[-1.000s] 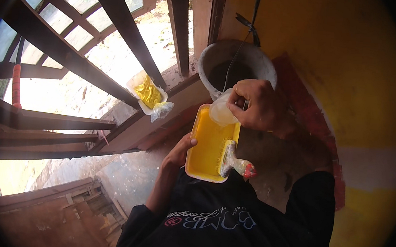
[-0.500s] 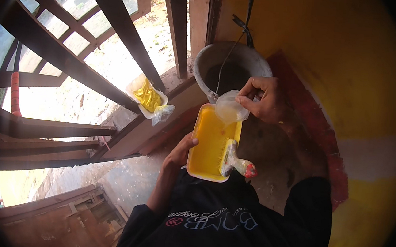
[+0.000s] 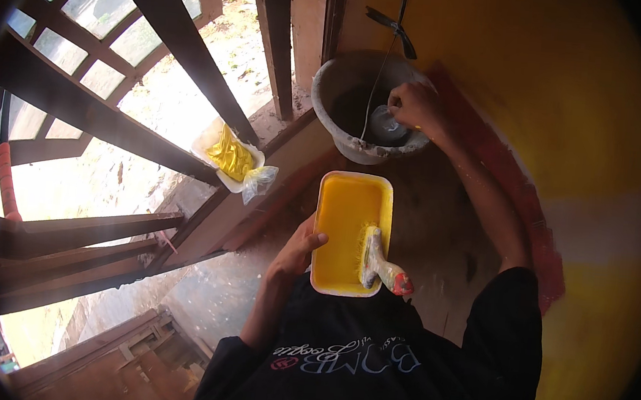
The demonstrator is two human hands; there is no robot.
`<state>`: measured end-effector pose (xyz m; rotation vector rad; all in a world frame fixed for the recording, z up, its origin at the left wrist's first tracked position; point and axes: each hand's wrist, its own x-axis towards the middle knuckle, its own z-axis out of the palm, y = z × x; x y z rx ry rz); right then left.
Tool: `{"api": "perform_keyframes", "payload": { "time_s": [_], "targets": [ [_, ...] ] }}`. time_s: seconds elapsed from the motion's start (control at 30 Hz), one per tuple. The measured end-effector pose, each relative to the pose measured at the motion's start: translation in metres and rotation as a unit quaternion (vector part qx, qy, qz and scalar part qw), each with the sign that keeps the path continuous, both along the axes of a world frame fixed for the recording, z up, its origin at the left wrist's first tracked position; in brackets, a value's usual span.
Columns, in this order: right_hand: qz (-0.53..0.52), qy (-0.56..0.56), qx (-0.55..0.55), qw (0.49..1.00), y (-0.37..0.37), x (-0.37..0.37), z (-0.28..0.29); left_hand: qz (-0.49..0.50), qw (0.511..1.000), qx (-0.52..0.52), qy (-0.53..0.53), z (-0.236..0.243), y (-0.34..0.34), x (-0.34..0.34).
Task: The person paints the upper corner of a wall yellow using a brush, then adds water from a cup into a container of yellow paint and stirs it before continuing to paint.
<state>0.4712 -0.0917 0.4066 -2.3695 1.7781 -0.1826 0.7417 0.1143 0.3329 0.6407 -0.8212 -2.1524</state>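
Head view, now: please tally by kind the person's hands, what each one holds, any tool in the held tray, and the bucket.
Hands: 2, the left hand and right hand
Tray with yellow paint, held: 1
Translucent cup, held: 1
Brush, in the tray: 1
Bucket: 1
Total: 6

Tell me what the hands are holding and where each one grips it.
The left hand holds the yellow paint tray by its left long side, thumb over the rim. The right hand holds a translucent cup by its edge.
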Motion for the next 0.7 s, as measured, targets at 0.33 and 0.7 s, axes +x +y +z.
{"api": "perform_keyframes", "payload": {
  "time_s": [0.33,0.7],
  "targets": [
    [-0.015,-0.22,-0.086,0.972,0.097,-0.046,0.035,-0.029,0.999,0.019,-0.002,-0.022,0.016,-0.04],
    [-0.037,-0.806,0.246,0.538,0.295,-0.133,-0.078,0.016,0.999,0.045,-0.021,-0.026,0.013,-0.177]
  ]
}}
